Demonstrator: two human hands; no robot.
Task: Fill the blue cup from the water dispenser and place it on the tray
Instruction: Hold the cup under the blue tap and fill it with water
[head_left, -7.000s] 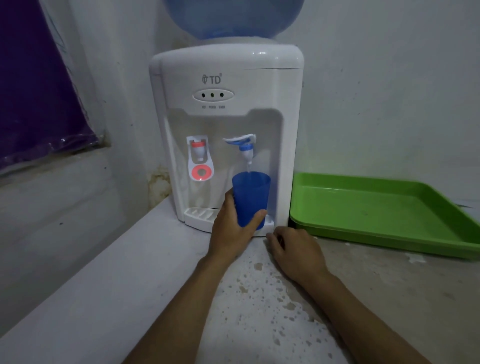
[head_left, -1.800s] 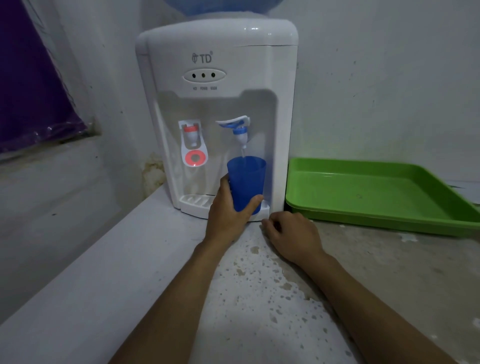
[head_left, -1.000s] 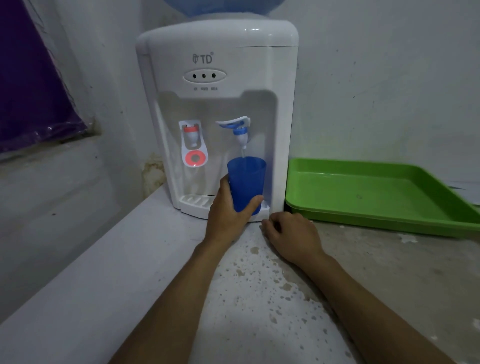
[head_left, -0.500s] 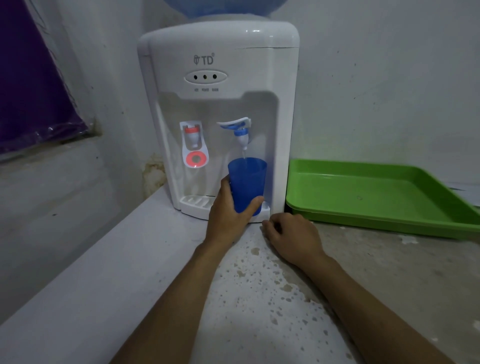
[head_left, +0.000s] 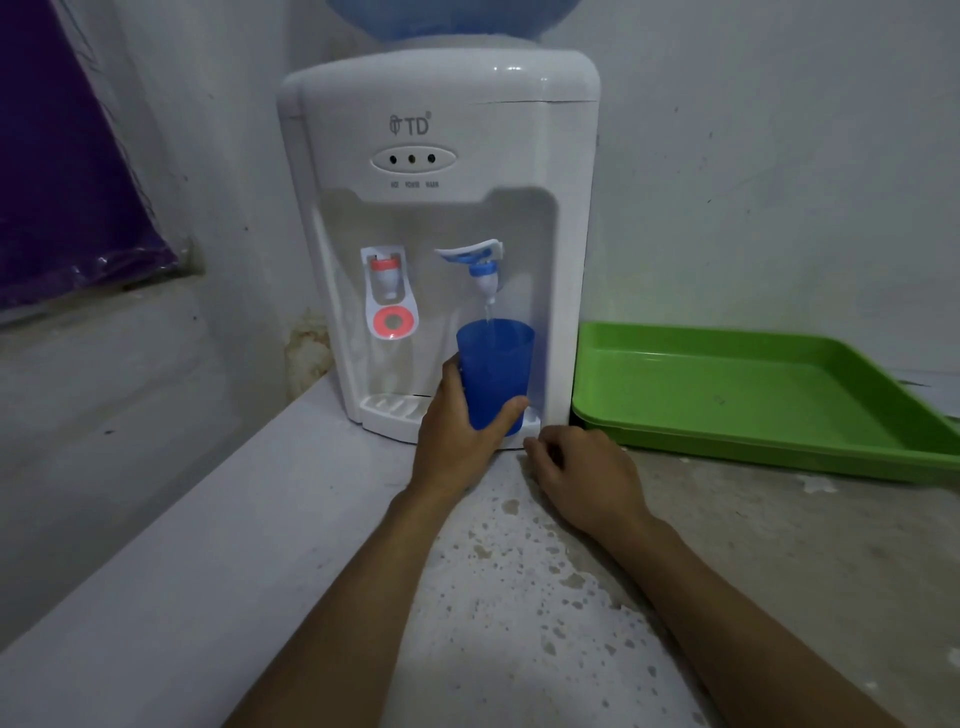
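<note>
The left hand (head_left: 457, 431) wraps its fingers (head_left: 506, 413) around the translucent blue plastic cup (head_left: 496, 371), held upright under the blue tap (head_left: 483, 262) of the white countertop water dispenser (head_left: 441, 208), a thin stream running in. The right hand (head_left: 584, 480) rests loosely curled on the speckled grey counter (head_left: 519, 597), gripping nothing, near the shallow green plastic tray (head_left: 753, 395).

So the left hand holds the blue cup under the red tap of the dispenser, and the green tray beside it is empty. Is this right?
Not quite. The head view shows the left hand holding the blue cup under the blue tap, not the red tap. A thin stream of water runs into it. The green tray beside the dispenser is indeed empty.
</note>
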